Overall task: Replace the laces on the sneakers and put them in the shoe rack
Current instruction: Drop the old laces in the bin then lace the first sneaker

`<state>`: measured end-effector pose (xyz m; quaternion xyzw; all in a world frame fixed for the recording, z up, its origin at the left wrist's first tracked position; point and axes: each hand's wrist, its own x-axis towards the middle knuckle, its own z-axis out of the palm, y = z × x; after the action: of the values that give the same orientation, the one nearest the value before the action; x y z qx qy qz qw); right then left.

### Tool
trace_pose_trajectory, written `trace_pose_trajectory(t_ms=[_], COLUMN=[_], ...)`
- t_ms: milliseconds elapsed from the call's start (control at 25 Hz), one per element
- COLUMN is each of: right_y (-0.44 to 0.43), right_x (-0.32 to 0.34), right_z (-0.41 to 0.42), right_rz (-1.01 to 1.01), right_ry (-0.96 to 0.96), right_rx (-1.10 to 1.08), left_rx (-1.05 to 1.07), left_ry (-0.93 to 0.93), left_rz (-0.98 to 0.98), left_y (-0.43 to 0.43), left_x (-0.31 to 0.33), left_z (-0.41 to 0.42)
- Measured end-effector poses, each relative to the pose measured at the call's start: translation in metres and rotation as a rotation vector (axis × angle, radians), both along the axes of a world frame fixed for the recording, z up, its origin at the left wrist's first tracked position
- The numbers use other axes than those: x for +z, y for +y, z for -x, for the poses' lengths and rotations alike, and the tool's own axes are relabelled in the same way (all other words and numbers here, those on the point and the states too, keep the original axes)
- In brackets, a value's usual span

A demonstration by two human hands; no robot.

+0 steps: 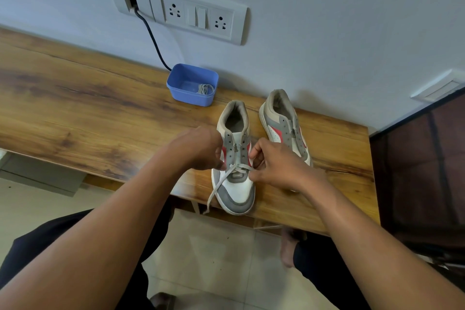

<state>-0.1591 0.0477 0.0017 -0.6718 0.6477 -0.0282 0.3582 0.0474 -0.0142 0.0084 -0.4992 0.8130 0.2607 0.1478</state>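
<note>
Left hand: I'm watching it curl in over one side of the near sneaker, thumb and fingertips nipping the lace right where it leaves the lowest eyelets.
Right hand: mirrored on the other side, fingers bunched tight at the shoe's edge. It looks to me like it's pinching the lace's other end, though the fingertips blur together from up here.
Near sneaker: right between the two hands, toe pointing back toward the person and close to the table's front edge.
Lace: pale grey, crossing low on the tongue between the hands. One loose tail runs from under the left hand across the toe and dangles past the table edge.
Far sneaker: just beyond the right hand, beside its twin, heel to the wall.
Blue tub: well beyond the left hand, up against the wall.
Spare lace: coiled inside the tub, in the corner nearer the sneakers.
Table: wood-grain top, under both hands.
Socket panel: on the wall far above the hands.
Cable: dark, dropping from the panel to behind the tub.
</note>
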Motion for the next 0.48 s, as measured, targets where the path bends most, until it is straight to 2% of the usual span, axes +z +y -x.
trace_pose_trajectory(t_ms=[280, 400, 480], right_y=[0.0, 0.002, 0.004], right_x=[0.013, 0.023, 0.037], right_z=[0.016, 0.019, 0.018], right_rz=[-0.085, -0.162, -0.149], right_ry=[-0.107, -0.148, -0.248], right_rx=[-0.095, -0.025, -0.022], left_rx=[0.039, 0.076, 0.087], left_ry=[0.04, 0.055, 0.11], left_rz=[0.025, 0.046, 0.089], left_y=[-0.01, -0.012, -0.014], left_x=[0.002, 0.007, 0.011], left_z=[-0.007, -0.012, -0.014])
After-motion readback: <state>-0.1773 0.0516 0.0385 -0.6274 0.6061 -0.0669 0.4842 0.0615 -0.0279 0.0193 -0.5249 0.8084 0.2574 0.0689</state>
